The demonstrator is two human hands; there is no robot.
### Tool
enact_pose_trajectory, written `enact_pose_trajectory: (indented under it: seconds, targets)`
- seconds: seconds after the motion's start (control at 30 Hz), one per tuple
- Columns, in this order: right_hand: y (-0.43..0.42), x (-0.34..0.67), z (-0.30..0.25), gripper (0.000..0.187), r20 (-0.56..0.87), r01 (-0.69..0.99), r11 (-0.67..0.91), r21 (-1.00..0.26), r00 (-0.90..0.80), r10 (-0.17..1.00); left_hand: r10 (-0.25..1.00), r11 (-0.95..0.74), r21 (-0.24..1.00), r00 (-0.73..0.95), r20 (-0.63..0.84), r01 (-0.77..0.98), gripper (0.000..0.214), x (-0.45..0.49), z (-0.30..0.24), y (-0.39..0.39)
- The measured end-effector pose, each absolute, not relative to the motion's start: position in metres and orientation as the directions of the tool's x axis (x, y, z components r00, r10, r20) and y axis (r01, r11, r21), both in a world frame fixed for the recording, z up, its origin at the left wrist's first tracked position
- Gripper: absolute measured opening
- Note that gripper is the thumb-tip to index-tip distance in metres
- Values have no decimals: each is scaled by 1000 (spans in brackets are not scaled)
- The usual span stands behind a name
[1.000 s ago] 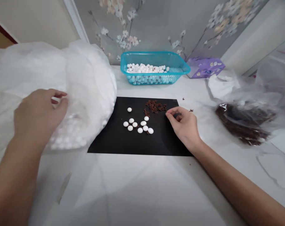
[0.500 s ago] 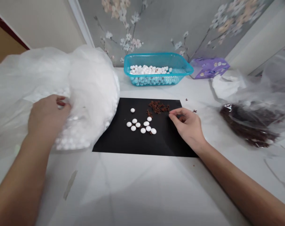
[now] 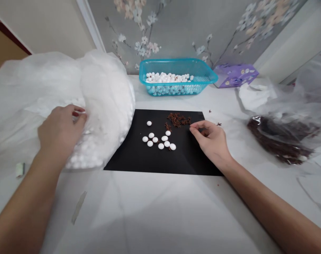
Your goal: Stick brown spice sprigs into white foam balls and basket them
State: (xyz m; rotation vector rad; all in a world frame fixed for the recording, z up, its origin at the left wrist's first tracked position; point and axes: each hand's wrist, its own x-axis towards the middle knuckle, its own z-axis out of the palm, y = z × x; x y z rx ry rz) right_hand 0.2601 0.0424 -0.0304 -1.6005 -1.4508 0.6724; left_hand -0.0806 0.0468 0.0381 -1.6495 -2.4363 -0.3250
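Observation:
A black sheet [image 3: 139, 155] lies on the white table with several white round beads [image 3: 160, 139] and a small heap of brown star-shaped pieces [image 3: 177, 120] on it. My right hand [image 3: 210, 141] rests on the sheet's right part, fingers curled with thumb and forefinger pinched beside the brown heap; what they hold is too small to make out. My left hand [image 3: 61, 130] presses against a large clear plastic bag [image 3: 102, 95] full of white beads, fingers curled into its film.
A turquoise basket [image 3: 202, 76] with white beads stands behind the sheet, a purple tissue box [image 3: 236, 74] to its right. A plastic bag of brown pieces [image 3: 279, 139] lies at the right. A small white scrap [image 3: 19, 169] lies at the left.
My left hand has moved right and deeper into the bead bag's fold. My right hand has hardly moved. The camera view has shifted slightly.

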Motion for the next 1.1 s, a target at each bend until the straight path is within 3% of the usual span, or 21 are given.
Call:
enact_pose_trajectory:
  seconds: [0.1, 0.17, 0.23, 0.27, 0.33, 0.4, 0.43, 0.5, 0.6, 0.8, 1.1]
  targets:
    - [42, 259, -27, 18, 150, 446, 51, -894, 189, 970, 781, 253, 226, -336, 527, 941, 27, -75, 37, 49]
    - [39, 256, -23, 19, 136, 375, 63, -925, 174, 975, 679, 66, 348, -298, 671, 935, 27, -59, 38, 45]
    - [33, 250, -18, 19, 115, 278, 73, -958, 138, 984, 645, -142, 479, -286, 709, 866, 28, -32, 40, 33]
    - [28, 246, -15, 19, 92, 221, 67, -973, 108, 990, 659, -225, 599, -333, 675, 769, 28, -17, 40, 25]
    - [19, 238, -12, 20, 22, 93, 21, -995, 9, 1000, 810, -261, 793, -322, 491, 551, 25, 11, 37, 8]
    - [10, 230, -9, 21, -58, -20, -61, -998, -146, 988, 982, -121, 932, -94, 162, 342, 20, 31, 29, -7]
    - [6, 227, -8, 21, -85, -63, -102, -993, -227, 970, 999, -41, 963, 13, 39, 265, 18, 38, 24, -12]
    - [2, 224, -7, 18, -111, -121, -162, -979, -346, 932, 979, 105, 982, 160, -130, 157, 15, 42, 14, -15]
    - [1, 222, -6, 14, -123, -153, -201, -967, -412, 903, 951, 202, 977, 227, -211, 63, 14, 40, 4, -12]
    - [2, 221, -5, 14, -135, -139, -220, -966, -453, 881, 947, 231, 973, 224, -229, 17, 18, 37, 2, -8]
    - [0, 221, -8, 19, -95, -75, -144, -987, -456, 885, 948, 231, 969, 203, -245, 88, 15, 36, 1, -8]
